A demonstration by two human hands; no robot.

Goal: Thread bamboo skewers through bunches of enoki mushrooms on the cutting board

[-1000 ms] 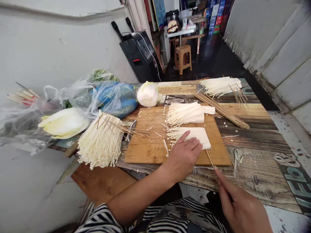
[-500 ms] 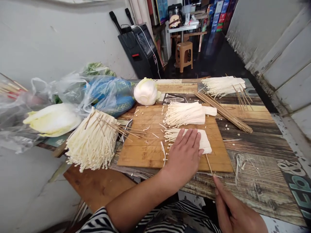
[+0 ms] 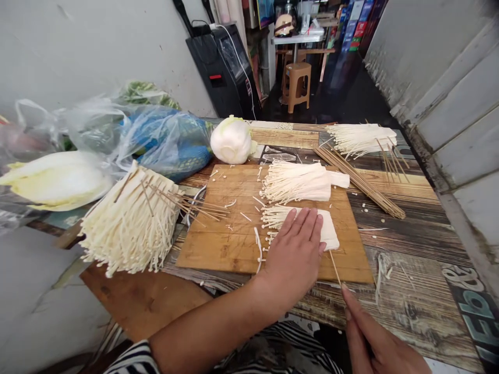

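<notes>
My left hand (image 3: 294,257) lies flat, fingers stretched out, on a bundle of enoki mushrooms (image 3: 329,228) on the wooden cutting board (image 3: 218,244). Between thumb and fingers my right hand (image 3: 378,332) pinches the lower end of a thin skewer (image 3: 335,267). The skewer's far end meets the bundle's cut base, and its tip is hidden. Just behind lies another enoki bundle (image 3: 298,182). Left of the board rests a large pile of skewered enoki (image 3: 132,223).
Loose skewers (image 3: 362,182) lie right of the board, near more skewered enoki (image 3: 362,139). A white cabbage (image 3: 232,140) sits behind the board. At the left are a second cabbage (image 3: 58,179) and a plastic bag (image 3: 167,140). A stool (image 3: 297,87) stands beyond the table.
The view has shifted slightly, so the things at the left appear farther left. Both hands keep nearly the same places, the left on the bundle and the right on the skewer.
</notes>
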